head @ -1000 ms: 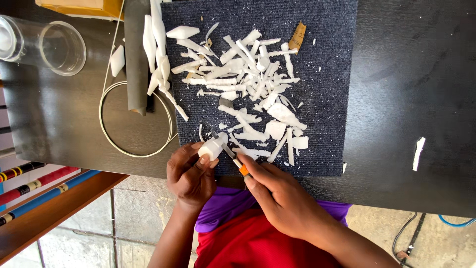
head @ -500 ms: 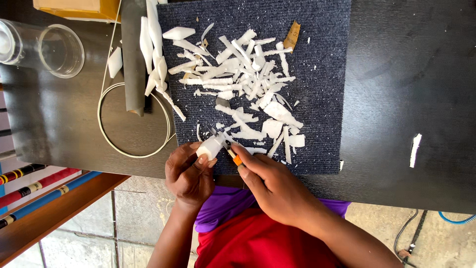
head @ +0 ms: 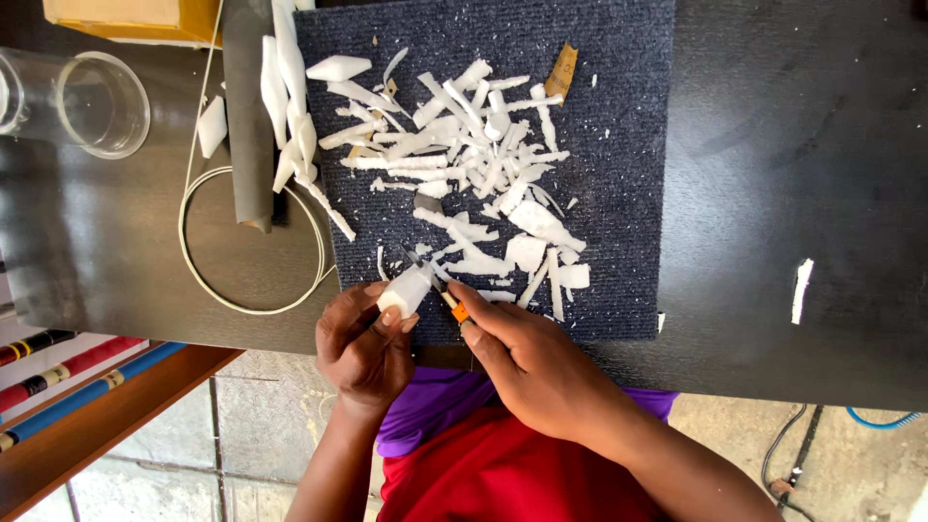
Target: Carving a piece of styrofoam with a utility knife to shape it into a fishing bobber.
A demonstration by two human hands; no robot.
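My left hand grips a small white block at the near edge of a dark blue carpet mat. My right hand holds a small knife with an orange handle. Its blade rests against the white block. Several white shavings and strips lie scattered over the mat beyond both hands.
The mat lies on a black table. To the left are a grey rolled tube, a white wire ring, a clear glass jar and a yellow box. A white chip lies at right. Coloured sticks rest on a wooden shelf below.
Both hands have shifted slightly up and to the left at the mat's near edge, still on the white block and the knife. The shavings lie as before.
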